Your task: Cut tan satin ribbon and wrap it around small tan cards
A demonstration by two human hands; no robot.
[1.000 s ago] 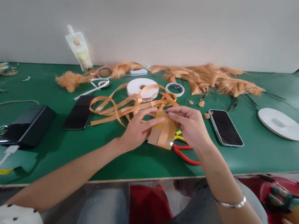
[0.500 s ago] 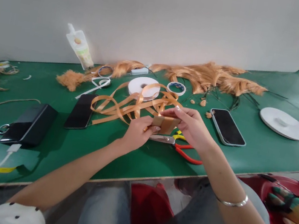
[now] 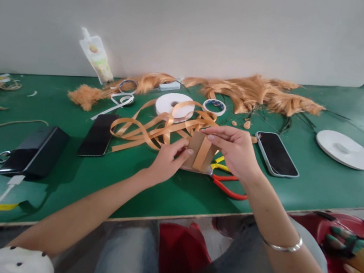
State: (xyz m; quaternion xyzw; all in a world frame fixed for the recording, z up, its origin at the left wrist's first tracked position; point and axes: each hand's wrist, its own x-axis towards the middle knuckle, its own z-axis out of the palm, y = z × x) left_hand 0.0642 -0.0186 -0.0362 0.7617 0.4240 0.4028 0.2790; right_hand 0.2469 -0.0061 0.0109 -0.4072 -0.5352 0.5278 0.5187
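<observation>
Between my hands is a small brown cardboard piece (image 3: 194, 146), tilted up, with a strip of orange satin ribbon (image 3: 202, 154) lying across its face. My left hand (image 3: 168, 160) pinches the card's left edge between thumb and fingers. At the card's upper right, my right hand (image 3: 235, 149) has its fingers closed on the ribbon at the top edge. Loose loops of the same ribbon (image 3: 143, 135) spread over the table behind and to the left. Scissors (image 3: 229, 188) with red and yellow handles lie just under the card, their blades partly hidden by it.
On the green table (image 3: 143, 200) are a white ribbon spool (image 3: 166, 103), a tape roll (image 3: 214, 107), a black phone (image 3: 97, 136), a white-edged phone (image 3: 277, 155), a white disc (image 3: 345, 150) and a black box (image 3: 34, 151) with a cable. Orange fibre bundles (image 3: 255, 93) line the wall.
The card has tipped up so its broad face and the ribbon strip show more. My right hand has shifted slightly right, and its fingers have drawn in at the card's top edge.
</observation>
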